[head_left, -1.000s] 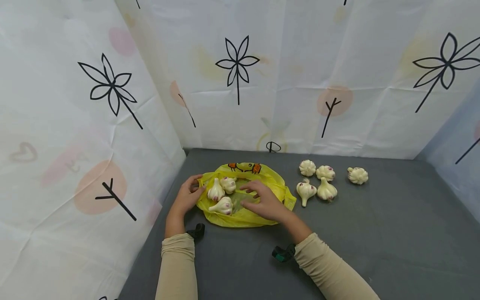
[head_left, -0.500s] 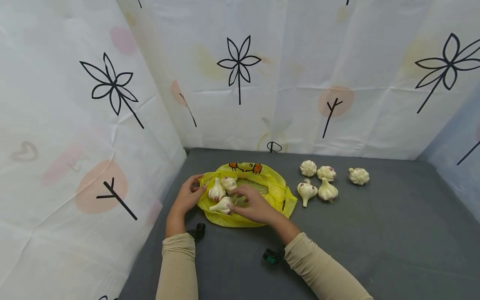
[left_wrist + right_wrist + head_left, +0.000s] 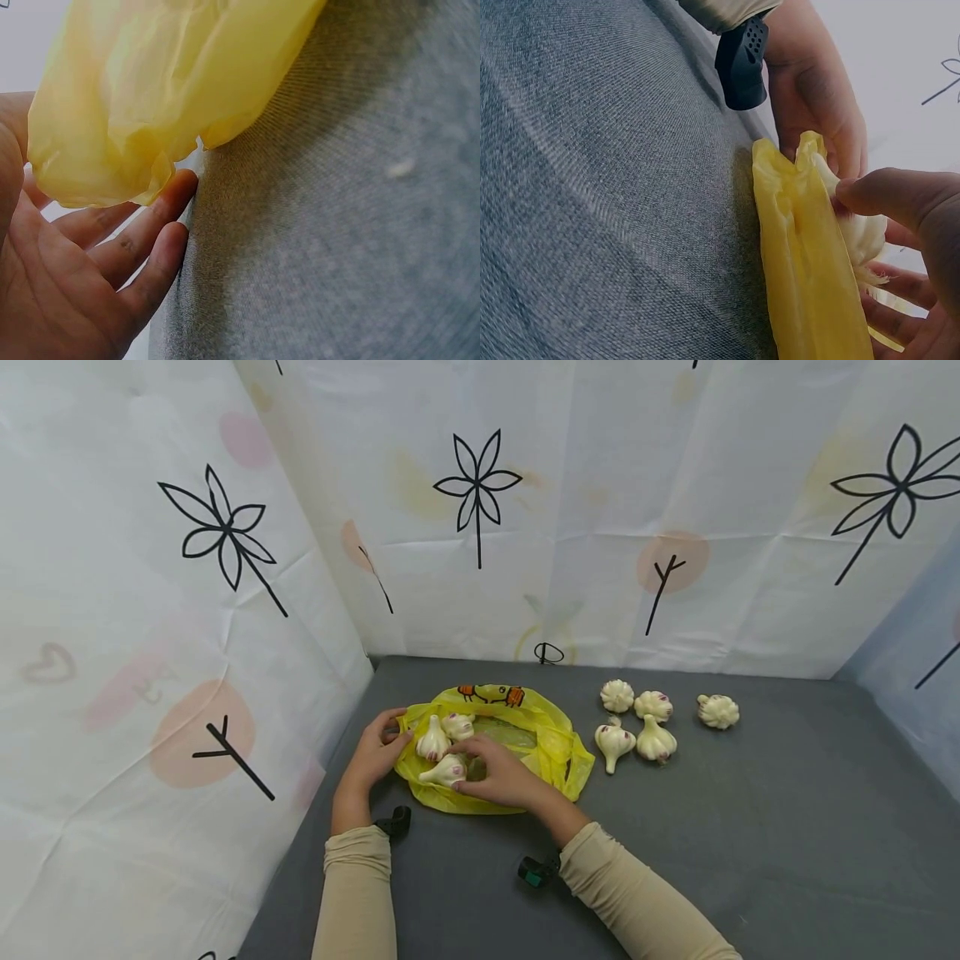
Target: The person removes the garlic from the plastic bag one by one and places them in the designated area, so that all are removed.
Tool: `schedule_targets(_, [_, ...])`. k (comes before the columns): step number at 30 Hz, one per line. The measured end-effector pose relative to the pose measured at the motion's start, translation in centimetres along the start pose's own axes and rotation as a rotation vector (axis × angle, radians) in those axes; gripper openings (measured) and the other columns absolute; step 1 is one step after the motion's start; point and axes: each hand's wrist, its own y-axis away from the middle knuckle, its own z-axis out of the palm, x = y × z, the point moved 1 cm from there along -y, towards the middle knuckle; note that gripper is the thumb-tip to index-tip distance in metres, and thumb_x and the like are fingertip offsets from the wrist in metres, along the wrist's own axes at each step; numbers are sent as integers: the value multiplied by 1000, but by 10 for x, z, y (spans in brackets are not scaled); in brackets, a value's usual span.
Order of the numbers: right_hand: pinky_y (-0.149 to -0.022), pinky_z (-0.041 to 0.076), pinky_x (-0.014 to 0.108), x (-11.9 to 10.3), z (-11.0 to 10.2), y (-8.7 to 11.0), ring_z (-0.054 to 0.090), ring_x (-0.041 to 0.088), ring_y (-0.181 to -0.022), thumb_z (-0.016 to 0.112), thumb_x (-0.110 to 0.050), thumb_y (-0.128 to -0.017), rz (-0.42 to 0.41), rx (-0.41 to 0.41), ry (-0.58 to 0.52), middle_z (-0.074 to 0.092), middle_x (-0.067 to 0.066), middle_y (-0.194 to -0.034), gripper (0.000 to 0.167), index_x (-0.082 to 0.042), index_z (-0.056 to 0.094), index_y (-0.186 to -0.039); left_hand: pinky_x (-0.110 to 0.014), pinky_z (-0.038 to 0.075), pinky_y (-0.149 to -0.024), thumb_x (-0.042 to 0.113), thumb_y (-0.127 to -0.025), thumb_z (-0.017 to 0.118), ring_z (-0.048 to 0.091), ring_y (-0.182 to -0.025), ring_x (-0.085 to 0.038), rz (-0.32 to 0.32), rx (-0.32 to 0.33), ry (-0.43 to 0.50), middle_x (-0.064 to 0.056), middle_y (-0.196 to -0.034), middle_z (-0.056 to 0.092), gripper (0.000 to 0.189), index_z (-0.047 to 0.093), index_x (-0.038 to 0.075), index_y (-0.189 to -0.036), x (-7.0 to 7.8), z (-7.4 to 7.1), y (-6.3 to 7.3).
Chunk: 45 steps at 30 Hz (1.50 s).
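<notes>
A yellow plastic bag (image 3: 562,752) lies spread on the grey table, its mouth facing up. Three garlic bulbs sit at its left side, two behind and one garlic bulb (image 3: 444,772) in front. My right hand (image 3: 501,774) reaches into the bag and grips that front bulb, thumb on the near side and fingers on the far side. The same bulb's roots (image 3: 874,276) stick out past the yellow film in the right wrist view. My left hand (image 3: 375,752) cups the bag's left edge with loosely straight fingers (image 3: 127,251); its thumb and index tips are hidden behind the film.
Several garlic bulbs (image 3: 656,741) stand grouped on the table right of the bag, with one lone garlic bulb (image 3: 717,712) farther right. A white patterned cloth (image 3: 585,568) hangs along the table's back edge and at the sides.
My right hand has moved left and down into the bag and its fingers have come around the front garlic bulb. The left hand and the bag have barely moved.
</notes>
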Motion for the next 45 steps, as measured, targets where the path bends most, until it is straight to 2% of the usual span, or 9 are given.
schedule_targets(12, [-103,54,46,5,0,1,62,18,-119,81,-24,-97,-30,-2,-27,65,0,-138,52,-15,64,-145,-61,50,-112,25,-110,60,53,-144,-46,-15,3,-13,-23,-159,43,57,42,15,-162,-2,0,-1])
schedule_targets(19, [-100,57,46,3,-3,5,64,22,-120,81,-25,-97,-49,15,-39,65,4,-140,54,-11,63,-146,-61,51,-111,25,-110,61,55,-142,-46,-7,7,-16,-24,-158,45,56,42,14,-162,-1,1,-1])
schedule_targets(30, [-100,58,51,-1,-15,16,64,29,-125,82,-24,-96,-33,57,-26,63,9,-142,57,-6,61,-146,-62,51,-111,24,-110,60,53,-144,-48,3,3,-19,-25,-158,44,56,42,14,-162,0,2,-2])
schedule_targets(39, [-101,57,56,-1,-30,29,63,31,-126,81,-23,-96,-23,98,-17,62,9,-146,57,-8,61,-148,-62,50,-111,25,-110,59,52,-144,-47,4,-3,-10,-24,-160,42,56,41,15,-162,0,0,-1])
schedule_targets(45, [-102,56,56,5,-39,36,63,29,-127,82,-25,-96,12,127,-19,61,7,-146,56,-14,62,-147,-62,50,-111,25,-110,60,52,-145,-47,4,-2,-10,-25,-160,43,55,42,15,-162,-1,0,-2])
